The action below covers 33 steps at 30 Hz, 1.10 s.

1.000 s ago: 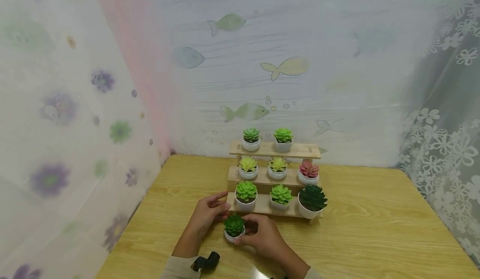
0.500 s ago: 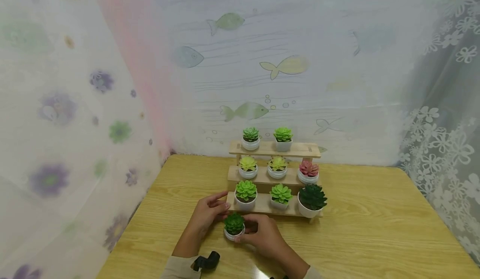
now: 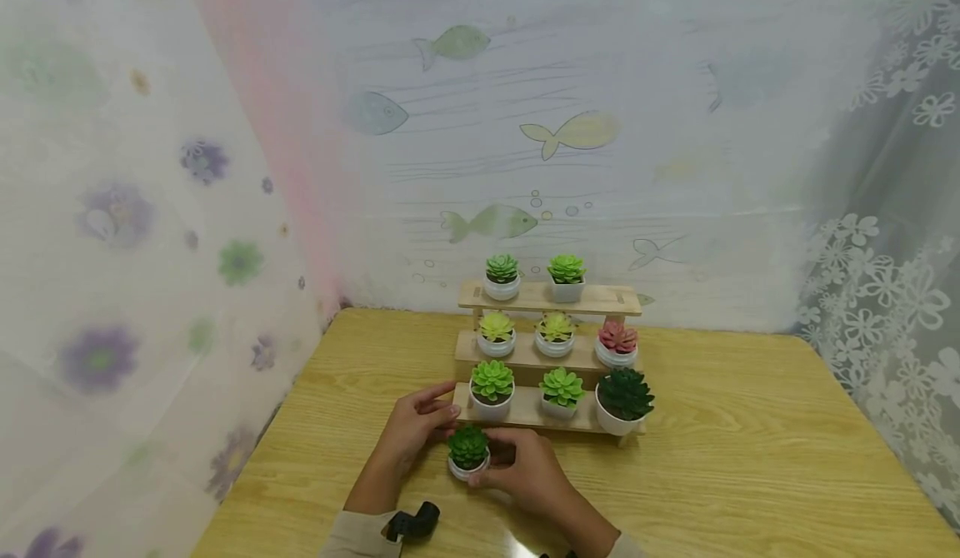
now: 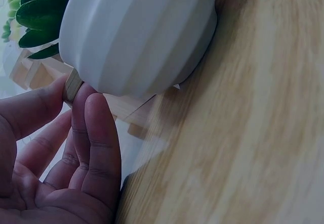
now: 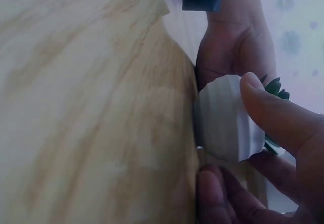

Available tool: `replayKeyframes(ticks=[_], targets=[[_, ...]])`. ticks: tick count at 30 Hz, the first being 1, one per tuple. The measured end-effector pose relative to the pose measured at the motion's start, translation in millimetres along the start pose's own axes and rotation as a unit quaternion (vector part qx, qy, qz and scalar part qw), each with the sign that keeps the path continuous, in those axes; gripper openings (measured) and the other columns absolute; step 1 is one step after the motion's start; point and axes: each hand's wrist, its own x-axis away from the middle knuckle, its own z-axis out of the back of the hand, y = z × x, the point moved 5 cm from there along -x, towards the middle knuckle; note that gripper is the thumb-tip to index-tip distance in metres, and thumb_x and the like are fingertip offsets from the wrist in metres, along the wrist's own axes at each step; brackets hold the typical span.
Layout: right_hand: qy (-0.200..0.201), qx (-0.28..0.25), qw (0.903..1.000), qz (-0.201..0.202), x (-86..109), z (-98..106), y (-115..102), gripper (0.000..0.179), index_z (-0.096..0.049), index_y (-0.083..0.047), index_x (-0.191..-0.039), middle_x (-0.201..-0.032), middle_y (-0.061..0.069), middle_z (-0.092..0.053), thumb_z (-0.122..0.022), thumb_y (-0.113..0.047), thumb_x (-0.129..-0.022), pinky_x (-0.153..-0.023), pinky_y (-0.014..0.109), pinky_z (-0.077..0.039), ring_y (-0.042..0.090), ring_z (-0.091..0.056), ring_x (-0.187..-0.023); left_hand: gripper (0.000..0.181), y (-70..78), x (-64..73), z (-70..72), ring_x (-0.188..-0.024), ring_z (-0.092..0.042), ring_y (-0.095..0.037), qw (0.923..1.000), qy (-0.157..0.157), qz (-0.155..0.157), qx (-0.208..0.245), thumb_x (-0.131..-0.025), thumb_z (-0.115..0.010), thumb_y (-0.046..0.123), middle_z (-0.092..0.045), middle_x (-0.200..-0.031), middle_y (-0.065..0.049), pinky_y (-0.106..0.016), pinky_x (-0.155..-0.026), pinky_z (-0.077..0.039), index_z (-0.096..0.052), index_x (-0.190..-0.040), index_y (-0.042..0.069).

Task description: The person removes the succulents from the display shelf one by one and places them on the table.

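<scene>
A three-tier wooden plant stand (image 3: 528,408) holds several potted succulents in the head view. At its lower left end, my left hand (image 3: 414,430) pinches the board; the left wrist view shows the board's end (image 4: 73,86) between thumb and fingers. My right hand (image 3: 529,470) grips a small dark green succulent in a white pot (image 3: 468,451) in front of the lowest tier. In the right wrist view, the thumb (image 5: 276,110) presses the rim of the ribbed pot (image 5: 223,118), whose base is right at the tabletop.
On the lowest tier stand two light green succulents (image 3: 492,381) and a larger dark green one (image 3: 624,395). Two yellow-green ones and a pink one (image 3: 618,340) fill the middle tier. Two green ones (image 3: 567,270) top the stand. A fish-patterned curtain (image 3: 450,166) hangs behind the table (image 3: 750,441).
</scene>
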Motion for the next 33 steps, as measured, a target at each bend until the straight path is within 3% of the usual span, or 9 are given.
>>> replayKeyframes(ticks=[7, 15, 19, 28, 33], targets=[[0.022, 0.096, 0.9949, 0.023, 3.7, 5.6, -8.0, 0.07, -0.072, -0.019, -0.132, -0.131, -0.002, -0.071, -0.094, -0.048, -0.071, -0.101, 0.048, -0.054, 0.022, -0.066, -0.122, 0.056, -1.5, -0.4, 0.8, -0.086, -0.076, -0.017, 1.0, -0.003, -0.002, 0.002, -0.093, -0.078, 0.013, -0.077, -0.111, -0.011, -0.03, -0.072, -0.063, -0.06, -0.146, 0.007], [0.005, 0.097, 0.9945, 0.038, 13.3, 18.7, -25.5, 0.072, -0.068, -0.009, -0.136, -0.131, 0.012, -0.07, -0.094, -0.037, -0.075, -0.081, 0.037, -0.063, 0.03, -0.074, -0.104, 0.055, -2.9, -1.5, 0.7, -0.083, -0.076, -0.017, 1.0, 0.0, 0.002, 0.001, -0.094, -0.078, 0.014, -0.077, -0.109, -0.01, -0.03, -0.072, -0.063, -0.06, -0.146, 0.008], [0.012, 0.088, 0.9949, 0.048, 16.8, 30.3, -40.2, 0.071, -0.066, -0.005, -0.137, -0.13, 0.018, -0.068, -0.094, -0.03, -0.077, -0.077, 0.034, -0.064, 0.035, -0.072, -0.107, 0.055, -3.0, -1.9, 1.2, -0.085, -0.077, -0.017, 1.0, 0.0, 0.003, 0.001, -0.094, -0.078, 0.013, -0.077, -0.108, -0.009, -0.03, -0.073, -0.063, -0.06, -0.146, 0.008], [0.038, 0.12, 0.9897, 0.067, 24.5, 55.5, -73.9, 0.062, -0.071, -0.011, -0.131, -0.128, 0.01, -0.07, -0.092, -0.034, -0.078, -0.081, 0.033, -0.063, 0.028, -0.073, -0.108, 0.057, -2.1, -2.1, 1.1, -0.085, -0.077, -0.018, 1.0, -0.002, 0.005, 0.001, -0.094, -0.078, 0.014, -0.077, -0.109, -0.009, -0.031, -0.073, -0.063, -0.059, -0.147, 0.007], [0.069, 0.144, 0.9847, 0.069, 26.4, 71.3, -89.9, 0.057, -0.071, -0.015, -0.13, -0.127, 0.004, -0.071, -0.092, -0.027, -0.078, -0.079, 0.029, -0.063, 0.023, -0.073, -0.107, 0.057, -1.7, -2.1, 1.0, -0.084, -0.076, -0.018, 1.0, -0.002, 0.006, -0.001, -0.094, -0.078, 0.014, -0.077, -0.11, -0.01, -0.031, -0.073, -0.063, -0.058, -0.147, 0.007]])
